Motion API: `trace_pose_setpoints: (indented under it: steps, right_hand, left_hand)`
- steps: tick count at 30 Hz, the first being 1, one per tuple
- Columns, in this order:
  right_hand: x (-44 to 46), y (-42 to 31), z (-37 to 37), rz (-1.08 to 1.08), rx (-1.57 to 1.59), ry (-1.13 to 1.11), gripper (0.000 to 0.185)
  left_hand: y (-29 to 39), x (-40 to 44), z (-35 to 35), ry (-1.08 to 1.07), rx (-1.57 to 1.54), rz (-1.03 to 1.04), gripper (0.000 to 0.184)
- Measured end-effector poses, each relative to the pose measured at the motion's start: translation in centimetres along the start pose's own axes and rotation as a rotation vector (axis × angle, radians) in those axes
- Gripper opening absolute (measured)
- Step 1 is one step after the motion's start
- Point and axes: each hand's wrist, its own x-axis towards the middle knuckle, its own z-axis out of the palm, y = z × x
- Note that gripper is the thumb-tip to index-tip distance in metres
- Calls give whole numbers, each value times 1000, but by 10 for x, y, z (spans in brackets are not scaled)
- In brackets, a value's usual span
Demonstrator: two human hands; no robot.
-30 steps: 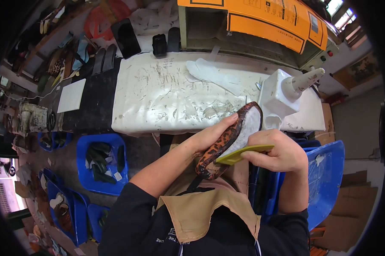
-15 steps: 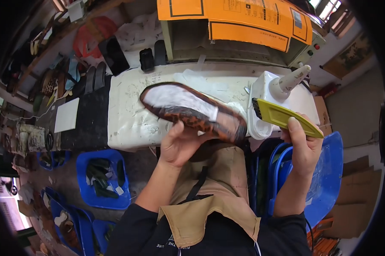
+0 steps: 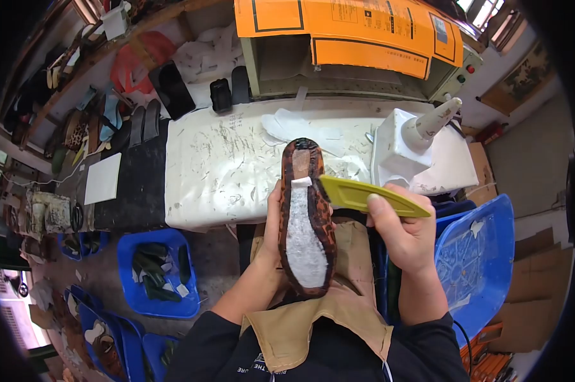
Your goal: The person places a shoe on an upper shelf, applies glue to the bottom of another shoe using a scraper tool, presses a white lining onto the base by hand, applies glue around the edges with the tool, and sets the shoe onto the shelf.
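A leopard-patterned shoe [image 3: 307, 235] is held sole up, its heel end pointing away from me and white filler covering much of its underside. My left hand [image 3: 269, 249] is wrapped round the shoe's left side, with some fingers hidden beneath it. Pinched between the thumb and fingers of my right hand [image 3: 403, 230] is a yellow-green brush [image 3: 370, 194], its dark bristle end against the shoe's right edge near the heel. Beyond them on the white work surface [image 3: 217, 165] stands a white container [image 3: 399, 143] with a conical spout.
White cut pieces [image 3: 297, 127] lie on the work surface. An orange-covered machine [image 3: 370, 54] stands behind it. Blue baskets [image 3: 195, 305] are on the floor at left, another blue basket [image 3: 501, 254] at right. A white sheet [image 3: 101, 178] lies at left.
The shoe has swung from lying across to upright in view, turned end for end since the first frame. The brush went to the white container, then came back left to the shoe's edge.
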Motion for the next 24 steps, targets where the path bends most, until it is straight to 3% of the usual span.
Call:
trace_pose_setpoints:
  steps: [2, 6, 12, 16, 24]
  right_hand:
    - [1, 2, 2, 26, 6, -16, 19]
    - [13, 13, 11, -237, -349, -23, 15]
    - [14, 22, 21, -339, -381, 96, 12]
    - [6, 31, 28, -388, -395, 221, 13]
    - [-8, 36, 34, -385, -360, 274, 12]
  left_hand:
    - [-5, 2, 0, 37, 33, 34, 66]
    - [-9, 3, -4, -4, 55, 49, 67]
    - [-13, -3, 16, 118, 286, 102, 69]
    - [-23, -2, 32, 247, 408, 269, 63]
    - [-42, 6, 7, 158, 408, 315, 72]
